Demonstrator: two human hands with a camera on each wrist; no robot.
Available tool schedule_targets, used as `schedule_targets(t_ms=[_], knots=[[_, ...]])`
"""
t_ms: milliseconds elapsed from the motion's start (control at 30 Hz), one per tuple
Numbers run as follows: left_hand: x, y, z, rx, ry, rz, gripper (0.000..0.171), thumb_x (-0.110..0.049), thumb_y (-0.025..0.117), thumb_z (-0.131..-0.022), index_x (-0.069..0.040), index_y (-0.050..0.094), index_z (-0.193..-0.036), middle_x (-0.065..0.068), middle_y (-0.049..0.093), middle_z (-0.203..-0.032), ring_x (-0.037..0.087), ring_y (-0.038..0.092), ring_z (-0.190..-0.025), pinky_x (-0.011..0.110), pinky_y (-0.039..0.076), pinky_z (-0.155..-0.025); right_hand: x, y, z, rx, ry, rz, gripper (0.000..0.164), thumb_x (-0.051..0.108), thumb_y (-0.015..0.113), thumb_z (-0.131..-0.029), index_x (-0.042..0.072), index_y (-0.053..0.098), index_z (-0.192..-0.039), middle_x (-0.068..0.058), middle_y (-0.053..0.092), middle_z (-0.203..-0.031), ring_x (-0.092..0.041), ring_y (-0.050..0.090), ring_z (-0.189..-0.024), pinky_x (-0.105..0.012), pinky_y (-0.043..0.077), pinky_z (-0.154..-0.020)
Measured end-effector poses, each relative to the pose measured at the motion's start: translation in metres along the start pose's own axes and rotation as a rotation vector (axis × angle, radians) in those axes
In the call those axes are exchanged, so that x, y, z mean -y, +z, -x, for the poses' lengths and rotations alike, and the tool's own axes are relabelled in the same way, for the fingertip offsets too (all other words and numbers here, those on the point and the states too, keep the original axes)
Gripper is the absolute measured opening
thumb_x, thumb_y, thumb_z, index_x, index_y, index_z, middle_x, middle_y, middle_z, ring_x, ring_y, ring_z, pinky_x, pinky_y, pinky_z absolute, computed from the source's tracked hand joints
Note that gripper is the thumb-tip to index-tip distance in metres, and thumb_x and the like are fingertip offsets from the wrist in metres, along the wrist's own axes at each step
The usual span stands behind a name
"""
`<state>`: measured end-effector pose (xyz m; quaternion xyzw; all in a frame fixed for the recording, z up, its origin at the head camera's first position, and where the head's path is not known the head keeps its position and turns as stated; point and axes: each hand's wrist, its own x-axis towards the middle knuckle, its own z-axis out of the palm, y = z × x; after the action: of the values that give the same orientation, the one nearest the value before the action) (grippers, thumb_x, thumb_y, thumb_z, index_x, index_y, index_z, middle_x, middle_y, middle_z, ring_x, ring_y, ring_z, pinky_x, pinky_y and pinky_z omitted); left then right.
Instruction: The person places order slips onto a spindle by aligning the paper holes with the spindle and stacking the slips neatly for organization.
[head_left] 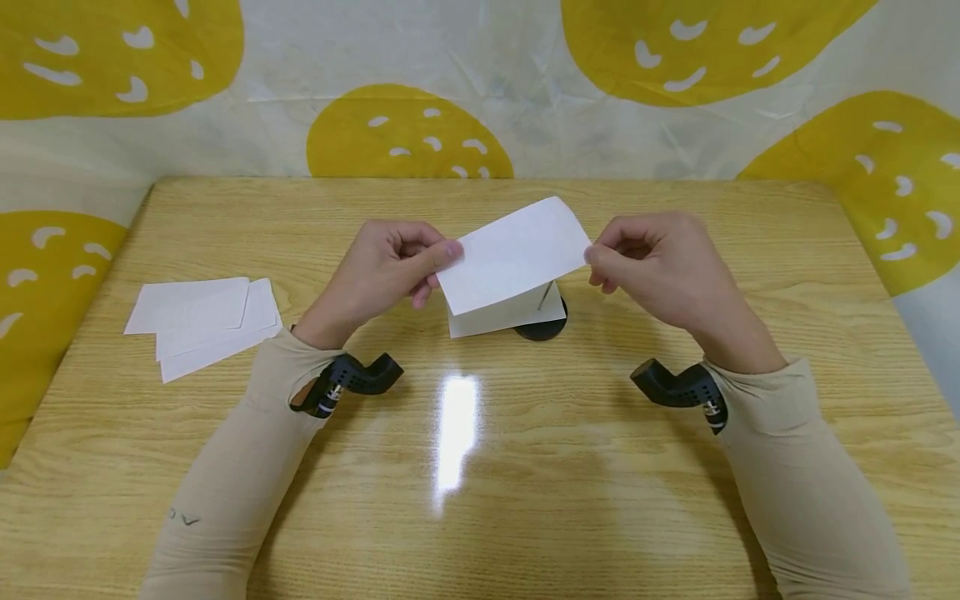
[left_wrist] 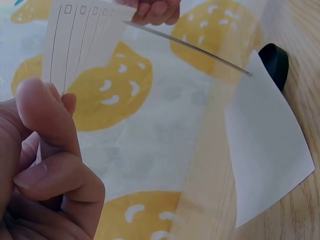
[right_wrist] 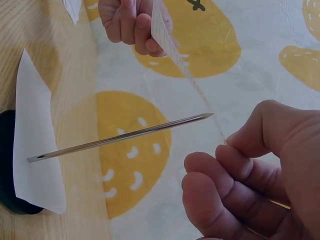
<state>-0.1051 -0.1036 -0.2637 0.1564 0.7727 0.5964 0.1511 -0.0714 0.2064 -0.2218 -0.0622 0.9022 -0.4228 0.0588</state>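
White paper: one sheet (head_left: 513, 254) is held above the tabletop (head_left: 555, 500), bowed and tilted, over the spike (head_left: 545, 297), lined side down. Left hand (head_left: 393, 271): grip pinching the sheet's left edge, thumb on top. Right hand (head_left: 660, 267): grip pinching its right end. The spike's point is close to the sheet in the right wrist view; contact cannot be determined.

At the spike's foot, a slip (head_left: 502, 321) is already pierced and lies over part of the black base (head_left: 542, 332).

Recommended handling: draw the sheet taut, centre it over the point, and lower both sides evenly. Fingers should stay at the edges, as a bowed sheet could slide off or tear. The base looks small and may tip under sideways pressure.

Clearances: a pile (head_left: 198, 321) of papers lies to the left, near the left sleeve (head_left: 232, 467). Patterned cloth (head_left: 420, 50) rises behind the tabletop's back edge, limiting forward reach. Wrist cameras (head_left: 367, 375) jut inward and warrant care when lowering. Widest room judged available: the near side, between the forearms
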Motion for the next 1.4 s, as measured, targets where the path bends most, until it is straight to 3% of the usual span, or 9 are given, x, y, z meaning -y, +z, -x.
schedule_targets(t_ms=[200,467,767,967,1167,1400], knots=[[0.001,-0.001,-0.001,0.008,-0.016,-0.007,0.023,-0.027,0.071,-0.1,-0.004,0.075,-0.096,0.002,0.064,-0.061,0.015,0.055,-0.048,0.03,0.05,-0.053,-0.001,0.001,-0.001,0.023,0.009,0.006,0.023,0.022,0.066,-0.099,0.011,0.075,-0.082,0.002,0.071,-0.071,-0.019,0.065,-0.069,-0.031,0.047,-0.061],[0.005,0.002,-0.004,0.017,-0.012,-0.018,0.023,-0.026,0.071,-0.1,-0.003,0.074,-0.096,0.0,0.062,-0.058,0.017,0.054,-0.047,0.028,0.036,-0.044,-0.003,0.003,-0.003,0.02,0.003,-0.004,0.023,0.019,0.064,-0.098,0.01,0.075,-0.08,0.003,0.07,-0.069,-0.019,0.065,-0.067,-0.031,0.046,-0.058],[0.009,0.001,-0.005,0.04,-0.021,-0.026,0.024,-0.027,0.071,-0.099,-0.003,0.074,-0.097,0.005,0.064,-0.061,0.017,0.055,-0.048,0.028,0.037,-0.045,-0.002,0.004,-0.004,0.036,0.044,0.0,0.022,0.018,0.062,-0.097,0.01,0.075,-0.081,0.004,0.071,-0.069,-0.02,0.066,-0.07,-0.031,0.047,-0.06],[0.009,0.001,-0.005,0.05,-0.013,-0.034,0.023,-0.027,0.071,-0.099,-0.004,0.075,-0.098,0.009,0.065,-0.062,0.017,0.056,-0.048,0.028,0.031,-0.044,-0.002,0.005,-0.005,0.035,0.048,0.005,0.022,0.017,0.062,-0.096,0.01,0.075,-0.08,0.001,0.071,-0.07,-0.022,0.067,-0.07,-0.03,0.05,-0.061],[0.013,-0.001,-0.005,0.039,-0.031,-0.042,0.024,-0.027,0.072,-0.099,-0.004,0.075,-0.098,0.008,0.064,-0.061,0.018,0.056,-0.048,0.028,0.033,-0.045,-0.004,0.007,-0.006,0.079,0.082,0.015,0.022,0.016,0.061,-0.097,0.01,0.075,-0.081,-0.002,0.072,-0.072,-0.03,0.067,-0.077,-0.032,0.044,-0.06],[0.013,-0.002,-0.007,0.04,-0.035,-0.036,0.023,-0.027,0.072,-0.099,-0.004,0.075,-0.099,0.009,0.064,-0.062,0.018,0.056,-0.049,0.028,0.033,-0.045,-0.003,0.003,-0.006,0.112,0.091,0.047,0.024,0.023,0.064,-0.099,0.012,0.075,-0.081,-0.003,0.071,-0.075,-0.027,0.065,-0.077,-0.032,0.045,-0.063]])
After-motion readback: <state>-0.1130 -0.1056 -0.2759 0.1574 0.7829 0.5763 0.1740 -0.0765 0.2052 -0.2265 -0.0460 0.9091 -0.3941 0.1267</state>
